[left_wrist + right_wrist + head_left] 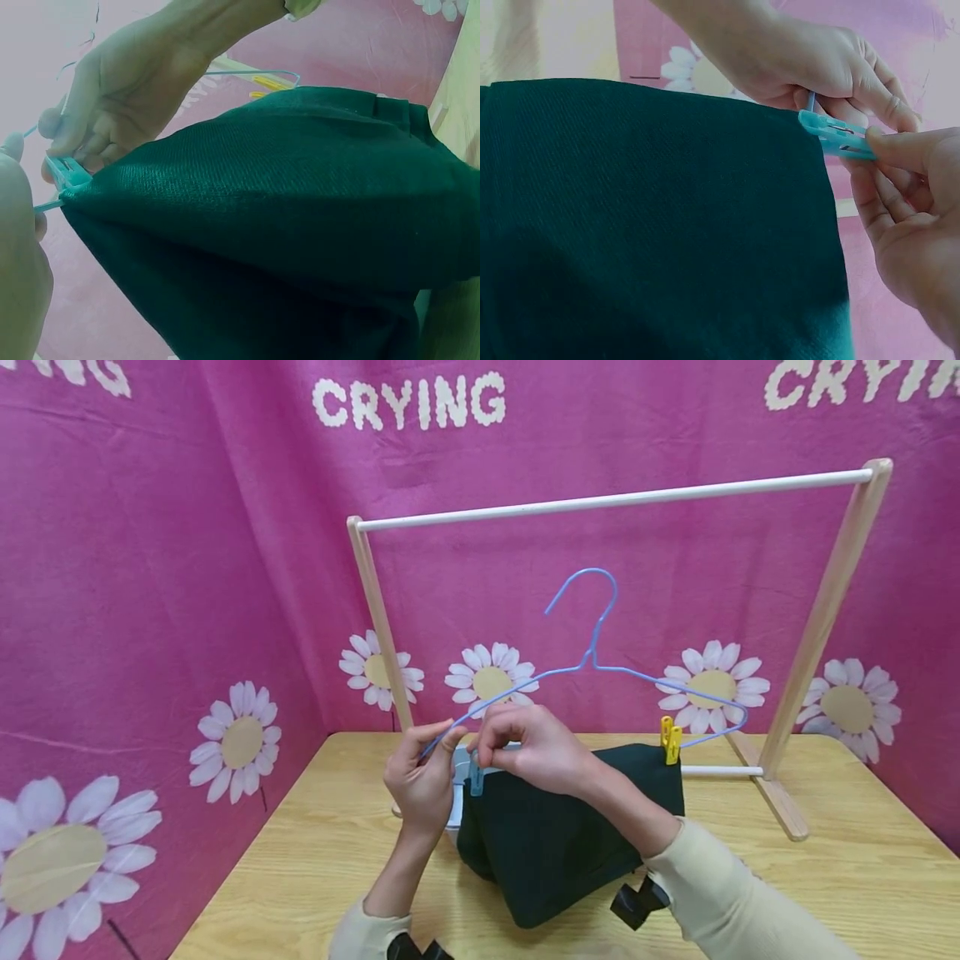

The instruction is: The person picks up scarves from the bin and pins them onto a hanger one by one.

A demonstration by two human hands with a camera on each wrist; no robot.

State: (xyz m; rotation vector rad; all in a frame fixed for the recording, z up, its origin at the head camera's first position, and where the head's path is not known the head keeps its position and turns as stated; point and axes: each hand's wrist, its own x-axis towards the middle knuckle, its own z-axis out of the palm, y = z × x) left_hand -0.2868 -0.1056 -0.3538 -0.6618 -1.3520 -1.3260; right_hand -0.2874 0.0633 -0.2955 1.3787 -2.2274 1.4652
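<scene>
My left hand (422,781) pinches the left end of a blue wire hanger (592,662), whose hook points up. In my right hand (536,750), thumb and fingers pinch the back of a light blue clothespin (838,136). That clothespin sits at the left top corner of a dark green cloth (570,835), right at the hanger's lower wire. A yellow clothespin (671,742) clips the cloth's right top corner to the hanger. The cloth hangs folded below, its full shape unclear. In the left wrist view the right hand (135,90) is across from the left hand (19,255).
Behind the hanger stands a wooden rack with a white top rail (615,503) and wooden side posts (825,610). A pale container (455,810), mostly hidden, is behind the cloth on the wooden table (285,877). A pink flowered curtain (262,527) encloses the back and sides.
</scene>
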